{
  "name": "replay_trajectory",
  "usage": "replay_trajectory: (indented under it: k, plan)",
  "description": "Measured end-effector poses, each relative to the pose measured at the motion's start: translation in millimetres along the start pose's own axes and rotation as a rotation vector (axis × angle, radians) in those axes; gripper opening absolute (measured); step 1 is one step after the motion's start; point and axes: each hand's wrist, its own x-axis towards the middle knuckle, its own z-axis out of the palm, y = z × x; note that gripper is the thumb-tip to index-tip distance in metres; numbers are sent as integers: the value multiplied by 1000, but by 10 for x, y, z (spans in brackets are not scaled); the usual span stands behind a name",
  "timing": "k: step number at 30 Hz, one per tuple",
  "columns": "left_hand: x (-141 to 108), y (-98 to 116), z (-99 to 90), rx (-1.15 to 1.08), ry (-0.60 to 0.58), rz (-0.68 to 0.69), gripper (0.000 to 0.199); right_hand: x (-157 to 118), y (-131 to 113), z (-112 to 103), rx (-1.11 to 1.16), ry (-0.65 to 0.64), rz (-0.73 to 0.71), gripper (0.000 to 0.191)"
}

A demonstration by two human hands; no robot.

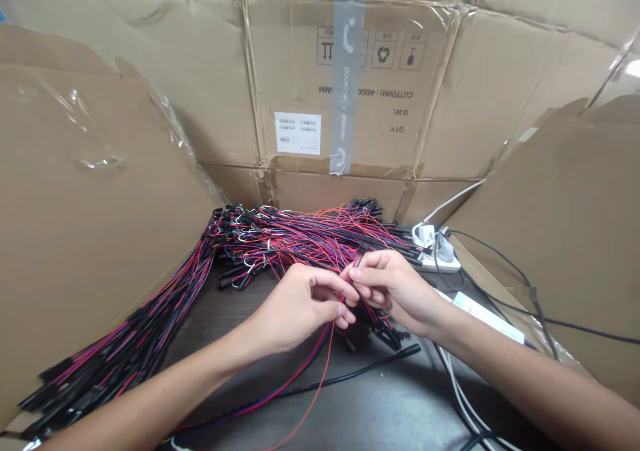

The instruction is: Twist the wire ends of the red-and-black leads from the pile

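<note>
My right hand [393, 284] is closed in a pinch, thumb against fingertips, on a thin wire with a small black connector [363, 247] sticking up just above the fingers. Close beside it, my left hand [305, 304] curls its thumb and fingers around thin wires at the same spot. An orange-red wire [323, 377] hangs from between the hands and curves down to the bottom edge. Red and blue wires [307, 364] run down to the lower left next to it. The exact grip points are partly hidden by my fingers.
A heap of red, blue and black wire harnesses [300, 231] lies at the back. Another long bundle [150, 331] lies left. A black sleeved cable [360, 369] crosses the dark table. At right are a white power strip [440, 263] and cords. Cardboard walls [210, 71] surround the table.
</note>
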Motion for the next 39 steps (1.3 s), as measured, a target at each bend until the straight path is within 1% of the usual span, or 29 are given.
replay_trajectory:
  k: [3,8,13,17,19,24,30,34,39]
  plan:
    - [3,2,-9,-5,11,-9,17,6,2,11,32,-4,8,27]
    - [6,24,-9,-21,11,6,23,11,-34,12,54,14,45,26]
    - [14,28,10,-68,21,47,15,4,-24,15,23,31,15,29]
    - [36,-23,0,-93,30,52,7,12,39,20,-21,20,-14,30]
    - [44,-53,-13,-122,19,50,4,24,64,23,-46,44,-7,29]
    - [40,-72,-28,-113,6,67,3,46,68,23,-44,97,-8,26]
    - [47,-58,-20,-77,5,66,5,48,53,20,-27,125,-52,29]
    - [45,-67,-7,-66,14,75,6,55,51,9,19,110,-40,34]
    - [31,-78,-5,-73,-10,79,5,59,45,-15,42,84,-32,33]
